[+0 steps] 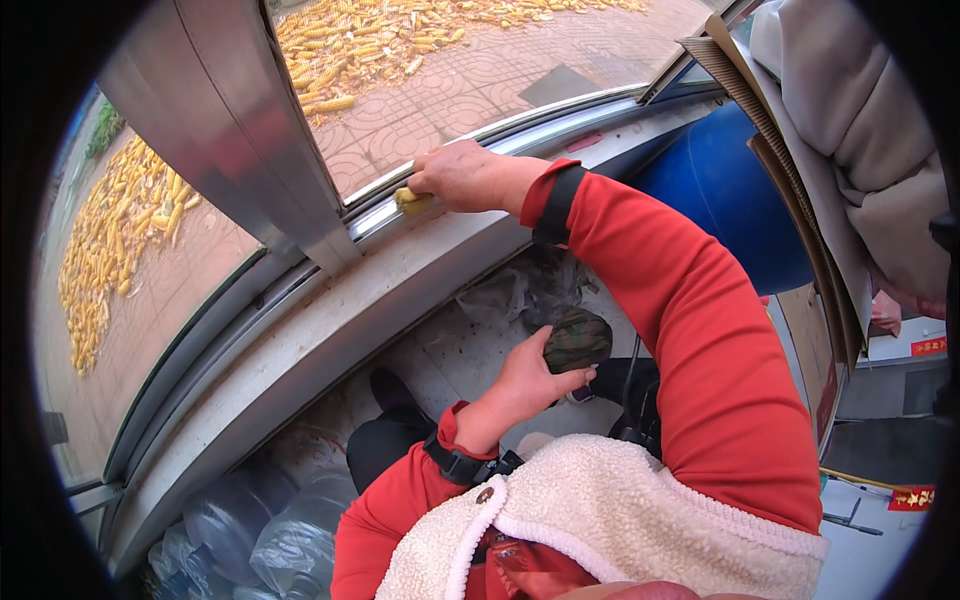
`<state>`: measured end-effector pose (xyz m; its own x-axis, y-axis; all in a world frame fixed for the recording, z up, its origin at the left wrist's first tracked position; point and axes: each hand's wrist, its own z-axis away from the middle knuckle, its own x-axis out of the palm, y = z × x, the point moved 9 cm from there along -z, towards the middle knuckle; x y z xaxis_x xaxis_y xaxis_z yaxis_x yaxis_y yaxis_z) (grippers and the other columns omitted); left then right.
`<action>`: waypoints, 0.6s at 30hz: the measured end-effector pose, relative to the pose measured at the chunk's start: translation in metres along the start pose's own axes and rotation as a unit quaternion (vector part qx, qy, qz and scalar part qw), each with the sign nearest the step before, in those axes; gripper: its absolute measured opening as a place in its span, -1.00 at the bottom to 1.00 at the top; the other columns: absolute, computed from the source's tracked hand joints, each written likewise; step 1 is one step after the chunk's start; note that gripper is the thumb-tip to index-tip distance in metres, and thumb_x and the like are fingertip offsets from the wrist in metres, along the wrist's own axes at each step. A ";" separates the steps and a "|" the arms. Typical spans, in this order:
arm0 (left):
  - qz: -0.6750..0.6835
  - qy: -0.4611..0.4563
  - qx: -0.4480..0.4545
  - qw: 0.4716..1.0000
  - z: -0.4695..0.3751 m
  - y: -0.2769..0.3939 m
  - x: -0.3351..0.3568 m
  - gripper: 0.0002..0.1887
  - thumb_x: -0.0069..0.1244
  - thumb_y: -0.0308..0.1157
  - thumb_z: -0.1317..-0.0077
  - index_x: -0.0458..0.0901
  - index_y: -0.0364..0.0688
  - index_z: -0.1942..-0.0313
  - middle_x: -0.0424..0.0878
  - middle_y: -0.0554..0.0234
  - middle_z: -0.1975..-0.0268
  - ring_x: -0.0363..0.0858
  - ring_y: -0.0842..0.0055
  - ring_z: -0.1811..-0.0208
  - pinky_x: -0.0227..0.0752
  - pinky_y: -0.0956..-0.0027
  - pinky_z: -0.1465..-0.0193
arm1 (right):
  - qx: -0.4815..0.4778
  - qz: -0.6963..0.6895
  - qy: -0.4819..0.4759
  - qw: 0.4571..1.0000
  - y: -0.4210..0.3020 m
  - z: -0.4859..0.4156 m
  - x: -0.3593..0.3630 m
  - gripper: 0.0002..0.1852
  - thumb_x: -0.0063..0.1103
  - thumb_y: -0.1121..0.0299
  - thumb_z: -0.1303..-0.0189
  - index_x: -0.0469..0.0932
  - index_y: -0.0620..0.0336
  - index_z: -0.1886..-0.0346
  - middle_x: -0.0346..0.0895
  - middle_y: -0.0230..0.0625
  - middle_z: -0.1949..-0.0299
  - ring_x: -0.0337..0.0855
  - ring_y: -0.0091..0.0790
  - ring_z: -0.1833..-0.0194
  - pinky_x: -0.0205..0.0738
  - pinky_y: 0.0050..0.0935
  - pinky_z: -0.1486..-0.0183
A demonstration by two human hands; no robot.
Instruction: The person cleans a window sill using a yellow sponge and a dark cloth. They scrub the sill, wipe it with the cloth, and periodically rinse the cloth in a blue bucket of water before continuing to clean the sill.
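Note:
At the window sill, my right hand (465, 176) grips a small yellow piece (411, 200) that looks like a sponge or folded cloth. It presses on the metal sliding track (375, 219), just right of the wide metal window post (247, 127). Lower down, in front of my body, my left hand (517, 382) holds a rounded, camouflage-patterned cloth item (577, 340) between thumb and fingers. The fingers on its far side are partly hidden. Below the track runs a white sill ledge (420, 259) with dirt specks.
A blue plastic barrel (731, 202) and corrugated cardboard sheets (806, 217) stand at the right. Large clear plastic bottles (232, 517) crowd the lower left. Crumpled plastic bags (517, 292) lie beneath the ledge. Corn cobs (360, 45) are spread on paving outside. A small reddish object (583, 142) rests by the track.

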<state>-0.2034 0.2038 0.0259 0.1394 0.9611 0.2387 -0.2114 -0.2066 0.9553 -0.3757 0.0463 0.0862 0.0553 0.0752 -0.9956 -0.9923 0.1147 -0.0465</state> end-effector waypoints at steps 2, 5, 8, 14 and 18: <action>-0.001 0.004 0.002 1.000 -0.002 0.000 0.000 -0.45 0.39 -0.30 -0.08 0.58 -0.32 -0.05 0.77 0.13 0.10 0.71 0.53 0.10 0.56 0.38 -0.03 | 0.022 0.028 0.009 0.999 0.025 0.022 -0.004 -0.81 0.09 0.42 -0.20 0.65 0.05 0.17 0.62 -0.19 0.12 0.68 -0.01 0.03 0.56 -0.11 0.05; -0.009 0.002 0.001 1.000 -0.007 0.000 0.002 -0.44 0.39 -0.27 -0.08 0.59 -0.30 -0.05 0.77 0.13 0.10 0.72 0.51 0.10 0.56 0.37 -0.03 | 0.070 0.078 -0.015 0.994 0.067 0.052 -0.004 -0.81 0.07 0.46 -0.20 0.64 0.06 0.18 0.62 -0.16 0.13 0.67 0.01 0.02 0.54 -0.11 0.02; -0.016 0.004 0.007 1.000 -0.015 -0.001 0.004 -0.43 0.38 -0.22 -0.08 0.59 -0.28 -0.06 0.76 0.10 0.10 0.73 0.46 0.10 0.56 0.35 -0.03 | 0.093 0.107 -0.009 0.990 0.104 0.083 -0.008 -0.80 0.10 0.49 -0.17 0.64 0.07 0.17 0.62 -0.15 0.14 0.67 0.00 0.02 0.53 -0.12 -0.01; -0.042 -0.008 -0.033 0.999 -0.028 -0.007 0.006 -0.42 0.37 -0.16 -0.08 0.59 -0.26 -0.06 0.76 0.06 0.11 0.73 0.38 0.11 0.55 0.31 -0.01 | 0.176 0.130 -0.009 0.976 0.175 0.139 -0.014 -0.80 0.16 0.53 -0.18 0.64 0.06 0.14 0.62 -0.16 0.13 0.64 -0.05 -0.05 0.53 -0.17 -0.06; -0.043 -0.006 -0.039 0.998 -0.039 -0.006 0.006 -0.43 0.37 -0.16 -0.08 0.59 -0.26 -0.04 0.75 0.06 0.12 0.73 0.37 0.10 0.55 0.31 -0.01 | 0.244 0.163 -0.012 0.956 0.226 0.169 -0.012 -0.79 0.21 0.52 -0.19 0.63 0.05 0.11 0.62 -0.17 0.10 0.65 -0.04 -0.06 0.54 -0.18 -0.08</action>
<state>-0.2388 0.2175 0.0147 0.1715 0.9722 0.1592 -0.2729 -0.1083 0.9559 -0.5819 0.2386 0.1014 -0.2389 0.2076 -0.9486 -0.7881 0.5293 0.3144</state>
